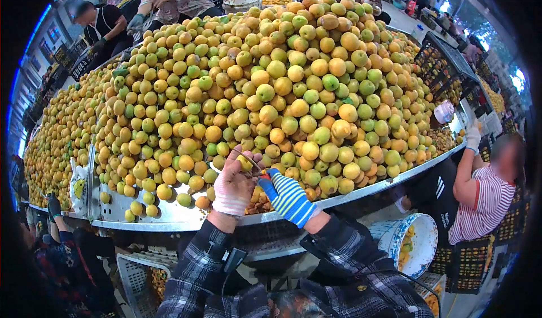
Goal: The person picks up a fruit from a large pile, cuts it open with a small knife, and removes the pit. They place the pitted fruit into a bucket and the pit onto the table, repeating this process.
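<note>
My left hand [232, 187], in a white glove with bare fingers, is closed on a yellow-green apricot [245, 163]. My right hand [289, 195], in a blue, white and yellow striped glove, is closed around a small tool [261, 172]. The tool has a thin dark metal edge that reaches over the apricot; its exact kind is hard to make out. Both hands are close together above the near edge of the metal table [164, 223]. A large heap of apricots [271, 86], yellow, orange and green, rises right behind them.
Below the table at right stands a white bucket [389, 233] with fruit pieces inside. A pale plastic crate [132, 278] is at lower left. A person in a striped shirt [491, 199] sits at right; others work around the heap. A black crate [437, 64] lies at the far right.
</note>
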A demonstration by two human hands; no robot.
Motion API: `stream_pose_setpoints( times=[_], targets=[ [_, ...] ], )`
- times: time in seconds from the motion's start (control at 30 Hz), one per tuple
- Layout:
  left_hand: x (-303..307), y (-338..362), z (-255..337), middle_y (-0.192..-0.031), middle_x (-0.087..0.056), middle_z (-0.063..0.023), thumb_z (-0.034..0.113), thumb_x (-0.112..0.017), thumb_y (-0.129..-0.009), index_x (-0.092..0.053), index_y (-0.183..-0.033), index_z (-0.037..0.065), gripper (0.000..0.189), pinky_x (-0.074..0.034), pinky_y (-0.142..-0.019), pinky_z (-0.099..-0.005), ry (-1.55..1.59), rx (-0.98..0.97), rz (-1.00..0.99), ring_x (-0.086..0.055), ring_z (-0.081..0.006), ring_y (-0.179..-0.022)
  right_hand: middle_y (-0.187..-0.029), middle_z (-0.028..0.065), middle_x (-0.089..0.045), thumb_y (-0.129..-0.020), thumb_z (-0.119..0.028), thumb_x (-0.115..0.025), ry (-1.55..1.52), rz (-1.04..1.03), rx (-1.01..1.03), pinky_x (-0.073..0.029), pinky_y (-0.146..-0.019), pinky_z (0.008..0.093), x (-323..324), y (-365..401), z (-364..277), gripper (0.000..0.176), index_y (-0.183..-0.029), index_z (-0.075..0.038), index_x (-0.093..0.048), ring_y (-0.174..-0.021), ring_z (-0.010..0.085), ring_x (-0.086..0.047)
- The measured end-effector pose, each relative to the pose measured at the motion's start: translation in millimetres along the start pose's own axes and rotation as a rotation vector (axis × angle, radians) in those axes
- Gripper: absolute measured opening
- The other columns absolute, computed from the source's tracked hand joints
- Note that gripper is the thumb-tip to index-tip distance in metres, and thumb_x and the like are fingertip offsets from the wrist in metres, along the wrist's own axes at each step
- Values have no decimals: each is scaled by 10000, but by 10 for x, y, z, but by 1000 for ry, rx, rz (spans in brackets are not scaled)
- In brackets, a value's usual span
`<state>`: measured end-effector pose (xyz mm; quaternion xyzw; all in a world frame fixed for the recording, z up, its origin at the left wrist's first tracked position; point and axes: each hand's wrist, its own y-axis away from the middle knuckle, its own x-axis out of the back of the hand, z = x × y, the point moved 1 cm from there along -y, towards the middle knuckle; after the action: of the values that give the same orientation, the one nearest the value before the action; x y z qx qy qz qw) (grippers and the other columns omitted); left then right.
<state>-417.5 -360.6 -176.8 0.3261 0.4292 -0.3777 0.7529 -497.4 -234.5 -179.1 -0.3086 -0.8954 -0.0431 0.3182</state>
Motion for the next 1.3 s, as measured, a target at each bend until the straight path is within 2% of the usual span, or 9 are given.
stream_pose_setpoints(
  times=[0.47, 0.57, 0.67, 0.73, 0.93, 1.03, 1.13, 1.2, 1.3],
  targets=[
    [74, -63, 42, -1072, -524, -113, 86, -569, -785, -345, -1358, 81, 615, -477, -880, -453, -275, -73, -206, -564, -299, -1035, -615, 220, -603, -949, -345, -515, 205, 8, 54, -474, -529, 500, -40, 70, -34, 337, -927, -10, -534, -590, 398, -616],
    [91, -60, -11, -1168, -527, -136, 173, -586, -863, -324, -1393, 88, 598, -467, -904, -431, -394, -173, -270, -552, -316, -1096, -636, 222, -595, -931, -272, -552, 215, 3, 10, -450, -520, 489, 19, 57, -64, 291, -958, 17, -553, -598, 400, -599],
    [101, -56, -87, -1282, -510, -170, 353, -578, -927, -332, -1398, 76, 600, -447, -942, -406, -237, -151, -72, -524, -328, -1173, -613, 211, -588, -925, -268, -558, 276, 77, 36, -445, -498, 486, -11, 47, 10, 276, -962, 6, -546, -572, 395, -595],
    [0, -60, -113, -1318, -518, -188, 495, -547, -924, -395, -1352, 44, 640, -449, -946, -373, -81, 95, -129, -512, -311, -1213, -601, 205, -585, -920, -269, -564, 289, 101, 60, -447, -489, 483, 33, 28, -10, 277, -974, 2, -544, -559, 391, -594],
    [14, 10, -12, -1143, -643, -152, 379, -575, -939, -516, -1215, -17, 487, -482, -932, -365, -416, 48, -67, -628, -244, -1039, -606, 202, -593, -930, -286, -545, 311, 46, 6, -461, -503, 476, 4, 0, 2, 298, -993, 5, -538, -564, 385, -604],
    [-74, -9, 122, -1140, -645, -152, 80, -574, -906, -493, -1237, -45, 363, -487, -928, -305, -832, -121, -90, -629, -211, -1040, -617, 214, -597, -934, -297, -540, 322, 8, -7, -457, -511, 489, 52, -14, -30, 313, -981, 13, -546, -572, 396, -602],
    [-26, -26, 91, -1181, -625, -149, 15, -539, -885, -469, -1266, -43, 392, -484, -928, -294, -1130, -205, -60, -612, -196, -1070, -621, 220, -597, -934, -298, -540, 318, -2, 4, -457, -515, 493, 51, -8, -3, 316, -979, 15, -541, -578, 402, -602],
    [59, -41, 3, -1243, -589, -149, 79, -556, -906, -453, -1290, -34, 413, -483, -927, -298, -953, -205, -80, -600, -213, -1091, -624, 223, -598, -934, -299, -540, 316, 10, 25, -457, -517, 494, 46, -6, 18, 318, -976, 16, -538, -581, 405, -602],
    [93, -51, -99, -1265, -569, -177, 458, -607, -895, -455, -1301, -4, 634, -444, -977, -388, -392, -6, -95, -571, -303, -1139, -620, 216, -600, -928, -313, -548, 289, 34, 11, -458, -505, 492, 39, -13, 45, 317, -997, -4, -533, -575, 402, -603]
  ],
)
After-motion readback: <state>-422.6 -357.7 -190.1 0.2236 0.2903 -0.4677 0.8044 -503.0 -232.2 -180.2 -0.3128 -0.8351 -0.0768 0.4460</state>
